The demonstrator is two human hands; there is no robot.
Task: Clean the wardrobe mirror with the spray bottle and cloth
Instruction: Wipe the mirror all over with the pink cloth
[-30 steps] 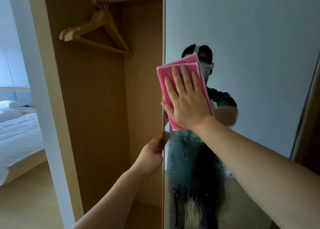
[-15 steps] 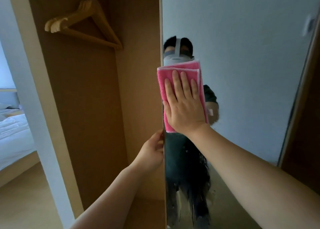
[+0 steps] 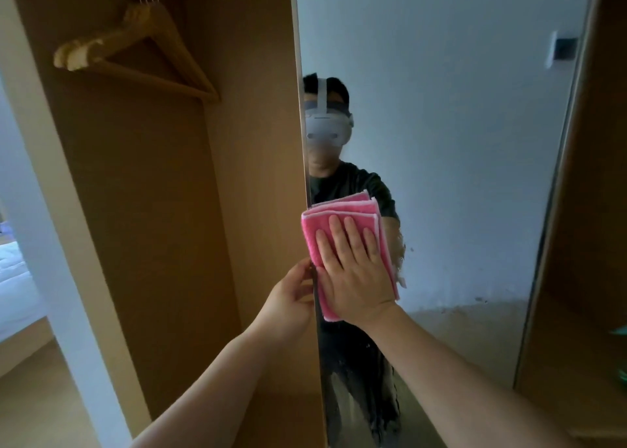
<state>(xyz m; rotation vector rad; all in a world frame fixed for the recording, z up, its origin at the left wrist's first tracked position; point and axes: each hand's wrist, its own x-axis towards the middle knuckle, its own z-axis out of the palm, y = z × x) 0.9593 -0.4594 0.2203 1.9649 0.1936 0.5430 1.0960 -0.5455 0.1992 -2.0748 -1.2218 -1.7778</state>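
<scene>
Progress: wiping is under way. The mirror (image 3: pixel 458 176) looks clear up top; droplets (image 3: pixel 400 256) beside the cloth and streaks lower down are left to wipe.
Cloth (image 3: pixel 342 208): pink and folded, flat on the glass at the mirror's left edge.
Right hand (image 3: pixel 353 271): fingers straight and spread, pressing the cloth to the glass.
Left hand (image 3: pixel 288 298): just beside the cloth, curled round the mirror's edge, likely steadying it.
Spray bottle: not in view.

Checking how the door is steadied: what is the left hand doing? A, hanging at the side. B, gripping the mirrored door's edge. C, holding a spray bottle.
B: the left hand grips the edge of the mirrored wardrobe door beside the right hand pressing the folded pink cloth.
</scene>
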